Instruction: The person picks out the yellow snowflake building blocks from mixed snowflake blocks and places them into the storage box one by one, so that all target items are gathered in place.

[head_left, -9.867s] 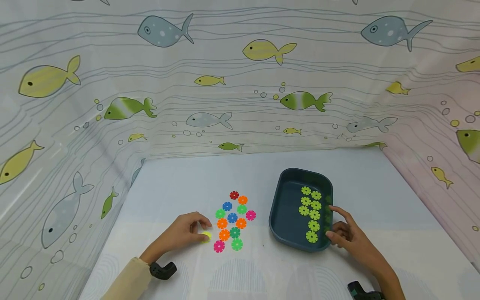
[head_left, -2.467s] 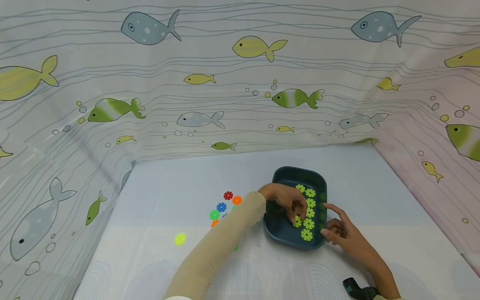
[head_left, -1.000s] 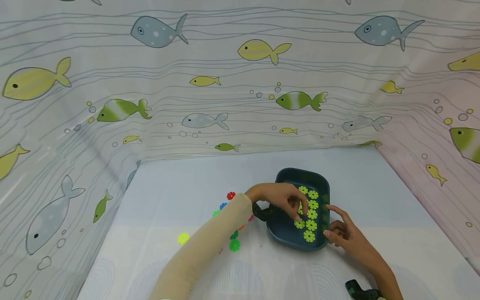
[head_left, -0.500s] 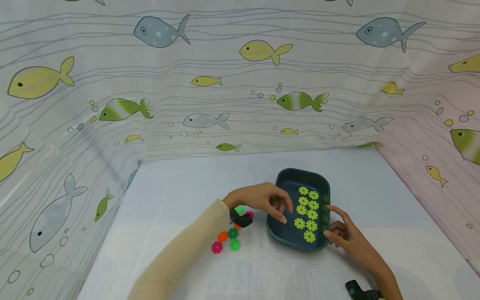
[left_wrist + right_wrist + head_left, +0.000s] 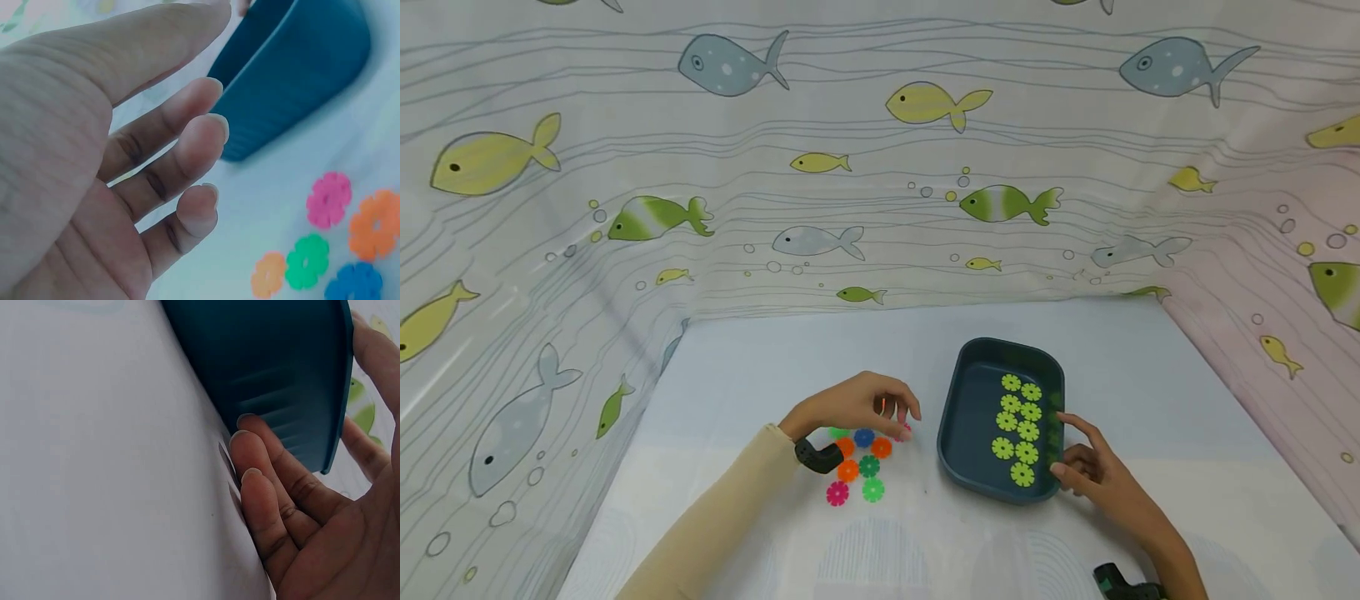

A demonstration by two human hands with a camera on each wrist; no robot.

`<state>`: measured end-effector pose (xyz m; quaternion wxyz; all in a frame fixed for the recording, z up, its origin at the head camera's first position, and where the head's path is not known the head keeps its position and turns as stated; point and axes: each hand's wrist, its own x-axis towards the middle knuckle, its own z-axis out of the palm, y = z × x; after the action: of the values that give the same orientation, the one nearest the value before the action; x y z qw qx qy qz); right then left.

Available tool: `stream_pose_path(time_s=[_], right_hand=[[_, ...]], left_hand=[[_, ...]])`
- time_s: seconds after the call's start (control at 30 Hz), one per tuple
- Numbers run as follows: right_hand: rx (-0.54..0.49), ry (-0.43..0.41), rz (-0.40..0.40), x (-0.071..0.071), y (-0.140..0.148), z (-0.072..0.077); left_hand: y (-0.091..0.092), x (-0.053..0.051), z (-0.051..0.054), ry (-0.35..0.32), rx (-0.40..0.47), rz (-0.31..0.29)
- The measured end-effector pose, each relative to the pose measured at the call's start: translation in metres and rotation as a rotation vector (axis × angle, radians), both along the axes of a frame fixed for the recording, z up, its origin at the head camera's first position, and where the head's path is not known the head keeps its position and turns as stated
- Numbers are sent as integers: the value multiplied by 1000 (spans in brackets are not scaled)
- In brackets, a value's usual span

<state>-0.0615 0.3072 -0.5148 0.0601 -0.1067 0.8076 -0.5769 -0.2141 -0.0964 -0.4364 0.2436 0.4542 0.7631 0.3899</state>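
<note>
My left hand [image 5: 857,404] hovers above the coloured discs, fingers loosely bent, nothing between them. The left wrist view shows its thumb apart from the fingers [image 5: 200,147]. Beneath it lie notched flower-shaped plastic discs: a blue disc [image 5: 864,437], an orange disc [image 5: 882,447], a dark green disc [image 5: 868,466], a light green disc [image 5: 873,489] and a pink disc [image 5: 837,493]. Others are partly hidden by the hand. My right hand [image 5: 1093,467] holds the right rim of the dark blue tray [image 5: 966,417], its lower fingers against the outer wall. Several yellow-green discs [image 5: 1026,452] lie flat in the tray's right half.
A white table [image 5: 820,350] with faint printed arcs bears everything. Behind and at both sides rises a fish-patterned curtain [image 5: 880,192]. Black devices sit at the left wrist [image 5: 818,456] and right wrist [image 5: 1123,583].
My left hand has drawn back leftward from the tray to above the coloured discs. Compared with the earliest frame, the tray holds one more yellow-green disc. The right hand keeps its hold.
</note>
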Motion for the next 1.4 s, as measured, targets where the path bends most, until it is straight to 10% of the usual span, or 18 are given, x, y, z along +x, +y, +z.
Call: stream_pose_path(time_s=[0.87, 1.4], right_hand=[[-8, -32, -28, 0, -2, 1], [-37, -20, -22, -1, -2, 2]], left_hand=[[-99, 37, -38, -34, -42, 248], [-149, 52, -40, -2, -68, 413]])
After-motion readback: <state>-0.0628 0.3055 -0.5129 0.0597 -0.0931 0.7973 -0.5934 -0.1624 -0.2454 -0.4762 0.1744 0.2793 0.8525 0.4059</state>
